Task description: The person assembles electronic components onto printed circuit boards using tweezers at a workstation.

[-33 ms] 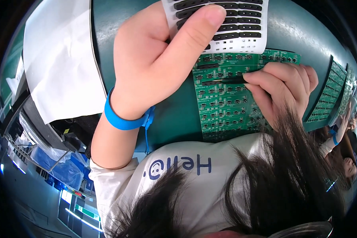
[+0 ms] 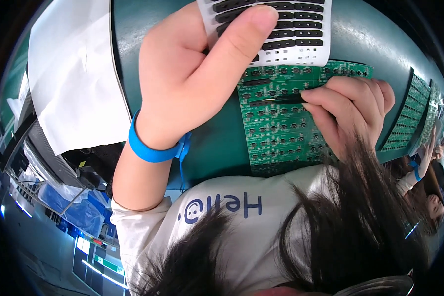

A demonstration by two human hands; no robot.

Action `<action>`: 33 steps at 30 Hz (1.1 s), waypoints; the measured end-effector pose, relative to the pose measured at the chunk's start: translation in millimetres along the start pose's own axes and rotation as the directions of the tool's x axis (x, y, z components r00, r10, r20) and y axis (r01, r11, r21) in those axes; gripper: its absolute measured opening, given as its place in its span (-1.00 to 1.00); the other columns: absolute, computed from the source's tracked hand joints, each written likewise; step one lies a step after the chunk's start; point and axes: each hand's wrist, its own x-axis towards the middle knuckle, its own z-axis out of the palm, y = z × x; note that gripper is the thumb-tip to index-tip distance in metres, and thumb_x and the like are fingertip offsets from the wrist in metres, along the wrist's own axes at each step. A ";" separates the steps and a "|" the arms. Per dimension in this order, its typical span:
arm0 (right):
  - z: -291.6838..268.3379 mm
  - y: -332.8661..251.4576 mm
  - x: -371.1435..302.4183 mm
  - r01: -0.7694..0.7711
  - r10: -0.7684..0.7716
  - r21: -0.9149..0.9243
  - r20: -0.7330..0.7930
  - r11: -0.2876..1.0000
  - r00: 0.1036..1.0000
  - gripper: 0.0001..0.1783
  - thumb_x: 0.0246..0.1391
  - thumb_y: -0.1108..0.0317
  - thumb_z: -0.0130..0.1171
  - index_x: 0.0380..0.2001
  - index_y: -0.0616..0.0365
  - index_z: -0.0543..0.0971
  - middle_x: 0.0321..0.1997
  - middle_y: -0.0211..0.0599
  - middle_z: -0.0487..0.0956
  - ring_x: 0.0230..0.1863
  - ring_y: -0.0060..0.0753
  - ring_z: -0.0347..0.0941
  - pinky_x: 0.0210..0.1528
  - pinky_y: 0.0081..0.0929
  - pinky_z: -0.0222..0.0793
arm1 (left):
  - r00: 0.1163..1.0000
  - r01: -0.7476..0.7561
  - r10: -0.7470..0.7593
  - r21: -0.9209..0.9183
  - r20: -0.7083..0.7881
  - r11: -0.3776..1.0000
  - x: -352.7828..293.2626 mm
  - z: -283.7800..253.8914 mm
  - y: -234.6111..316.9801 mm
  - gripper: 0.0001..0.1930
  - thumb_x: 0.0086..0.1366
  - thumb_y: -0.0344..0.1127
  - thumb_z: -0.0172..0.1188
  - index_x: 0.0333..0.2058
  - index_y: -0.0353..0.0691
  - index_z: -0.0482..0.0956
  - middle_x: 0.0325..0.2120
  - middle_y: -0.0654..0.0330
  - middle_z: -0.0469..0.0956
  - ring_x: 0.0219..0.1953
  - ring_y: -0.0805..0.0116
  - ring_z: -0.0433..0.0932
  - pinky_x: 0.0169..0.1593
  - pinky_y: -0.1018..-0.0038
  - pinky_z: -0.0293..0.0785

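Upper centre, the left hand (image 2: 182, 79) clamps a white sheet (image 2: 286, 59); right of centre, the right hand (image 2: 351, 106) pinches a black tool (image 2: 287, 99) over the white-printed board (image 2: 277, 127). Lower centre, blue lettering (image 2: 253, 204) marks the shirt (image 2: 266, 224).

Carrier sheet (image 2: 286, 61): smooth, paper-like | strips (image 2: 308, 33): matt, rubbery | circuit board (image 2: 281, 121): glossy | tabletop (image 2: 214, 148): smooth | shirt (image 2: 275, 185): matt cloth

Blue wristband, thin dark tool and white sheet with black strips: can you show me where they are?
Blue wristband (image 2: 155, 153): head view, lower part of the band.
Thin dark tool (image 2: 289, 99): head view, middle of its shaft.
White sheet (image 2: 293, 58): head view, bare lower part.
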 end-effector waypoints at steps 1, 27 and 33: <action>0.5 0.0 0.7 -0.001 0.001 -0.001 0.003 1.000 1.000 -0.69 -0.36 0.35 0.42 -0.41 -0.12 0.63 -0.39 -0.56 0.47 -0.37 -0.46 0.37 -0.17 -0.44 0.14 | 1.000 -0.003 0.003 0.014 -0.004 1.000 0.4 -2.2 -0.5 -0.75 0.29 -0.23 0.23 -0.21 -0.31 0.63 -0.36 0.37 0.57 -0.31 0.66 0.41 -0.21 0.72 0.30; 0.1 -0.8 1.7 -0.012 0.012 0.020 -0.007 1.000 1.000 -0.69 -0.38 0.35 0.42 -0.42 -0.10 0.63 -0.38 -0.56 0.48 -0.37 -0.44 0.38 -0.19 -0.44 0.17 | 1.000 0.020 -0.020 -0.031 -0.017 0.999 -0.3 -2.1 -5.0 -0.77 0.28 -0.27 0.24 -0.21 -0.33 0.63 -0.32 0.33 0.59 -0.27 0.63 0.45 -0.15 0.70 0.32; 2.9 -2.2 0.9 -0.015 0.015 0.030 -0.002 0.999 1.000 -0.69 -0.38 0.36 0.43 -0.41 -0.10 0.63 -0.39 -0.56 0.48 -0.37 -0.45 0.38 -0.19 -0.44 0.17 | 0.999 0.021 -0.021 0.015 -0.038 1.000 -2.0 -2.5 -3.1 -0.76 0.28 -0.26 0.24 -0.21 -0.32 0.63 -0.32 0.33 0.59 -0.28 0.63 0.45 -0.16 0.71 0.32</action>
